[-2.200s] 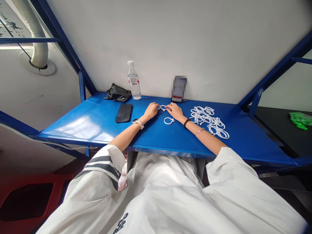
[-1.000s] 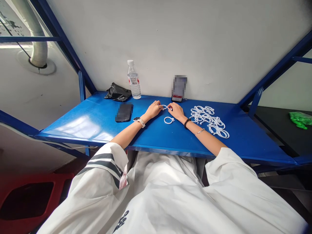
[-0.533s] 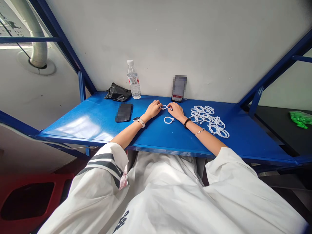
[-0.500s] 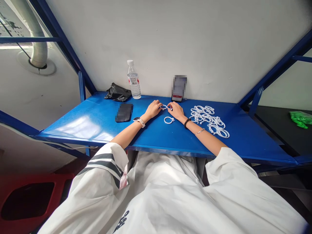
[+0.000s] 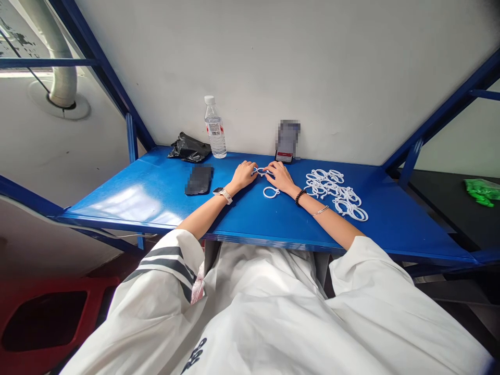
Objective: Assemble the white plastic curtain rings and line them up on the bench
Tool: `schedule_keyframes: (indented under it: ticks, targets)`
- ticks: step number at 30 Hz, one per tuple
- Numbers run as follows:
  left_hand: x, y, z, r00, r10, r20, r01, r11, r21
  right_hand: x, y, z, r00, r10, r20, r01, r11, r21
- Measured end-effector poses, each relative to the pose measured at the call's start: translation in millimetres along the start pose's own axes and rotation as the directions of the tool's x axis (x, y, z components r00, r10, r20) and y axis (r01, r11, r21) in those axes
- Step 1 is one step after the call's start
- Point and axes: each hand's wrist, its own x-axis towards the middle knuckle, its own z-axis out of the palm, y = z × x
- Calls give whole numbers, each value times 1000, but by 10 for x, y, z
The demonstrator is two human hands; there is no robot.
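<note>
On the blue table (image 5: 242, 219), my left hand (image 5: 246, 174) pinches the left side of a white ring (image 5: 261, 171). The fingers of my right hand (image 5: 278, 174) are closed on the same ring's right side. A second white ring (image 5: 271, 192) lies flat just in front of my hands, touched by neither. To the right of my right hand lies a loose pile of several white rings (image 5: 328, 182). The fine parts of the held ring are too small to tell.
A water bottle (image 5: 216, 133) and a black plastic bag (image 5: 189, 148) are at the back left, with a dark flat object (image 5: 199, 180) before them. A phone-like object (image 5: 287, 140) leans on the wall. Blue frame bars rise at both sides.
My right hand has shifted slightly left, and its fingertips are nearer to my left hand at the ring. The loose ring and the pile have not moved.
</note>
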Motion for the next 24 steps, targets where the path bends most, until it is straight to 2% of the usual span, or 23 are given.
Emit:
schedule_keyframes:
  ticks: [4,11,19,24]
  targets:
    - [-10,17,-1,1000,1,-1,-1,1000,5,5,6,13,999,-35,18,35,999,7]
    - [-14,32,-8,1000,-3,5,3,1000,23,8,18,17,999,-21,49,20,1000,23]
    - [-5,20,4,1000,8,-4,-8,1000,6,-8,-18,-39,995,92,-35,-91,996,11]
    - [1,6,9,1000,22,0,-22,999,25,2,0,-18,991,112,-70,-110,993,34]
